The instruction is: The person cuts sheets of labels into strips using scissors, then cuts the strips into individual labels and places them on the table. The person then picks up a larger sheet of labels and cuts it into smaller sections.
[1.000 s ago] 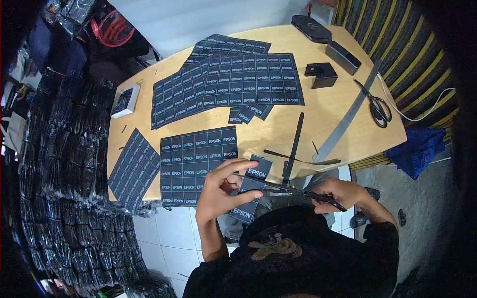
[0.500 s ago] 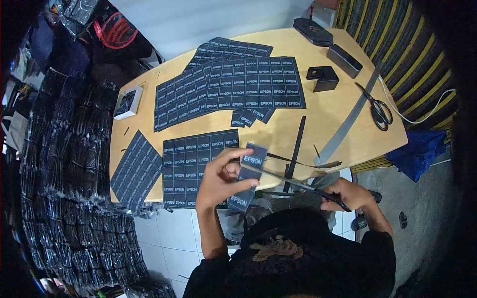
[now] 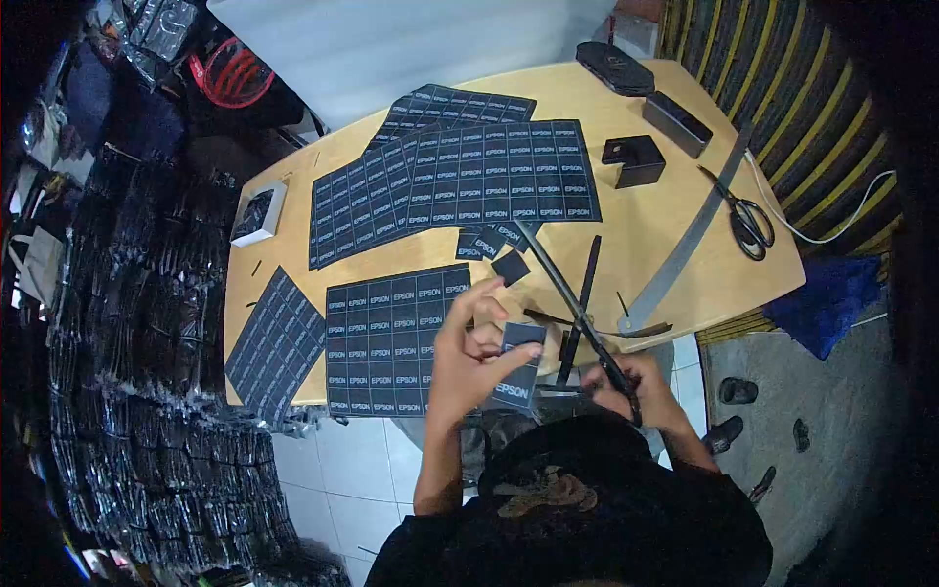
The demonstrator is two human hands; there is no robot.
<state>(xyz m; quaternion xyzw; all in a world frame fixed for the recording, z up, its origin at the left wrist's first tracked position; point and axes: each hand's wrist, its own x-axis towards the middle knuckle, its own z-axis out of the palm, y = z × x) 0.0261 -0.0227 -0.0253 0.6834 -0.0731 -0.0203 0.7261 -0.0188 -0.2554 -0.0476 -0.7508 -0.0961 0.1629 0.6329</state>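
My left hand [image 3: 468,362] pinches a short dark strip of EPSON labels [image 3: 515,391] under its thumb, over the table's near edge. In my right hand [image 3: 638,389] is a pair of long dark scissors [image 3: 559,282], pointing up and left across the table. The blades look nearly closed, their tip by a fanned stack of EPSON label sheets [image 3: 499,171]. Just beyond my left fingertips is a small dark square [image 3: 510,267], its face plain. A few cut EPSON labels [image 3: 477,245] lie beside it. Close to my left hand lies another label sheet [image 3: 377,338].
A narrower label sheet [image 3: 276,342] lies at the left, below a small white box [image 3: 259,212]. On the right are a second pair of scissors [image 3: 750,230], a long metal ruler [image 3: 685,245], black boxes [image 3: 636,159] and dark offcut strips [image 3: 590,274]. Wrapped black bundles [image 3: 166,411] are piled left.
A square has come off the strip and now appears above my left fingers. My left hand has shifted right with the shortened strip; the scissors have swung to point farther up the table.
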